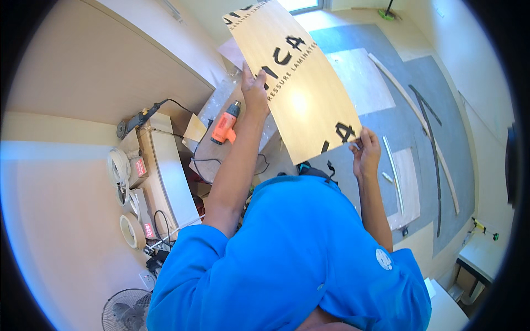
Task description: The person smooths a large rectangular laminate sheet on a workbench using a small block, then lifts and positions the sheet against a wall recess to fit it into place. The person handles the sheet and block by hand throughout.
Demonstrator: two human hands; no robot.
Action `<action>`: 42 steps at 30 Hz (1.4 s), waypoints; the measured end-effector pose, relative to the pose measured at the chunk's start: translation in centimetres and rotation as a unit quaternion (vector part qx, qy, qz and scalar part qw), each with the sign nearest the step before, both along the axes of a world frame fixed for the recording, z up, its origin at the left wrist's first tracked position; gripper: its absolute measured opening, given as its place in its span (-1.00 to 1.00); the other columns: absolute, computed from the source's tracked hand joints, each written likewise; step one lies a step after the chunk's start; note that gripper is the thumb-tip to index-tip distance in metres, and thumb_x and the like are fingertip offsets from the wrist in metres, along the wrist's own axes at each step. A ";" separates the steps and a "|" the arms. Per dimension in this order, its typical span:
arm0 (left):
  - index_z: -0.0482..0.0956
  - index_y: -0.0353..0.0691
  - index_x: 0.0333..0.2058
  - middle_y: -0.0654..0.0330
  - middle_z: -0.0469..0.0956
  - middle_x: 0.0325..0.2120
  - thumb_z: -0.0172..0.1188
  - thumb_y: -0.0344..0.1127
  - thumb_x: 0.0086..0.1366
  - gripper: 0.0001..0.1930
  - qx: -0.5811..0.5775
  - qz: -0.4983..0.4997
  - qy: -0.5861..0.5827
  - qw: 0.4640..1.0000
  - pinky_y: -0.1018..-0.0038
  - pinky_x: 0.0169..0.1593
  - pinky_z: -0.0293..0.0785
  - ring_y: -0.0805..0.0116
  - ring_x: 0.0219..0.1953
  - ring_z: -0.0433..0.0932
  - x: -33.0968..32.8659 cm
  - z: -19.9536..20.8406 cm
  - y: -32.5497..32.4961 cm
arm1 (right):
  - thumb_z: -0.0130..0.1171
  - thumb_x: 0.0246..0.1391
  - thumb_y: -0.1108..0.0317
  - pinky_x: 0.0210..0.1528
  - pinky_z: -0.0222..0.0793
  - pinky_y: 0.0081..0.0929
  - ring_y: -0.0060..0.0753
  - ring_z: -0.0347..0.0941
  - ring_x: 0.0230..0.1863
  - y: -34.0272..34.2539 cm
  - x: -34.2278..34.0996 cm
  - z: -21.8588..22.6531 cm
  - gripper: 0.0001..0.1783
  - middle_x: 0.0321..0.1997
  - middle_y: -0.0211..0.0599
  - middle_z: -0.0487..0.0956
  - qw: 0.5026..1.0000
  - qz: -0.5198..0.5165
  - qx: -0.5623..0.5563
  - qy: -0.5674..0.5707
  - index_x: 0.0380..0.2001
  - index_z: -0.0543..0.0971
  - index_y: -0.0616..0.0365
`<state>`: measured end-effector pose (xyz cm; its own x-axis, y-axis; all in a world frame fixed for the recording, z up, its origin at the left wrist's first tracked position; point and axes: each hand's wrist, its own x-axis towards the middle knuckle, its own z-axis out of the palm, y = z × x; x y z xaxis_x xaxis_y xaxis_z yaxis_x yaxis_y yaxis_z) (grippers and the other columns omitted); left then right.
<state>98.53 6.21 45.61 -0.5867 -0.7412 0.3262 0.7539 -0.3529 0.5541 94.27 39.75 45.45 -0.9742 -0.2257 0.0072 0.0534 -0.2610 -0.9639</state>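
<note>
A long, tan laminate sheet [301, 102] with dark printed lettering is raised in front of me, slightly bowed and shining near its middle. My left hand [255, 88] grips its left edge, thumb on the printed face. At the lower right corner, my right hand [366, 150] pinches the sheet between thumb and fingers. Below and left of the sheet, an orange heat gun [225, 126] with a dark nozzle lies on a work surface, close to my left forearm. The sheet hides part of that surface and the floor behind it.
On the left, an angle grinder [135, 120] rests by a white-topped cabinet [168, 165]. Rolls of edge banding [118, 165] stand beside it, above a fan [127, 310]. Long curved strips [417, 118] and flat boards [364, 80] lie on the grey floor covering at right. Cords trail near the heat gun.
</note>
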 end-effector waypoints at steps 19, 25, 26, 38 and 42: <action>-0.12 -0.20 0.59 0.13 0.20 0.50 0.09 -0.45 0.55 -0.22 -0.080 -0.007 -0.001 0.997 0.40 0.42 0.31 0.35 0.41 0.33 2.5 1.8 0.1 | 0.18 0.36 0.10 0.38 0.18 0.00 -0.25 0.33 0.36 -3.5 16.8 28.5 -0.57 0.25 -0.25 0.55 0.725 0.241 -0.192 0.615 0.19 0.62 0.02; -0.12 -0.15 0.59 0.16 0.24 0.50 0.11 -0.45 0.54 -0.21 -0.075 -0.024 0.003 0.997 0.38 0.42 0.33 0.35 0.42 0.34 3.2 2.3 -0.3 | 0.32 0.22 0.30 0.39 -0.01 0.07 -0.31 0.17 0.45 -3.7 20.2 30.4 -0.68 0.15 -0.37 0.63 0.717 0.124 -0.319 0.608 0.04 0.73 -0.05; -0.12 -0.13 0.59 0.16 0.26 0.49 0.11 -0.45 0.55 -0.21 -0.083 -0.009 0.001 0.997 0.38 0.41 0.34 0.35 0.42 0.34 2.7 1.5 -0.5 | 0.34 0.20 0.33 0.39 -0.04 0.08 -0.32 0.14 0.46 -3.9 20.4 30.7 -0.69 0.13 -0.39 0.65 0.716 0.112 -0.326 0.607 0.01 0.75 -0.07; -0.08 -0.04 0.59 0.14 0.35 0.44 0.07 -0.57 0.49 -0.19 -0.056 -0.096 0.034 0.993 0.40 0.29 0.48 0.35 0.26 0.51 1.1 0.7 -1.4 | 0.21 0.35 0.40 0.42 -0.15 -0.04 -0.42 0.23 0.35 -5.6 21.4 30.1 -0.83 0.13 -0.34 0.58 0.712 0.181 -0.403 0.546 -0.09 0.74 -0.03; -0.13 -0.09 0.59 0.08 0.34 0.43 0.17 -0.47 0.50 -0.15 -0.020 -0.128 0.081 0.988 0.28 0.33 0.51 0.23 0.32 0.50 0.5 -0.1 -1.9 | 0.39 0.24 0.39 0.43 -0.13 -0.09 -0.37 0.29 0.30 -4.8 21.8 29.1 -0.89 -0.04 -0.29 0.54 0.774 0.232 -0.378 0.452 -0.17 0.75 -0.04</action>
<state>99.07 4.29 45.48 -0.6906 -0.5600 0.4577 0.7231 -0.5228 0.4514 116.07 34.98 74.55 -0.3091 -0.1468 0.9396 -0.2968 -0.9238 -0.2419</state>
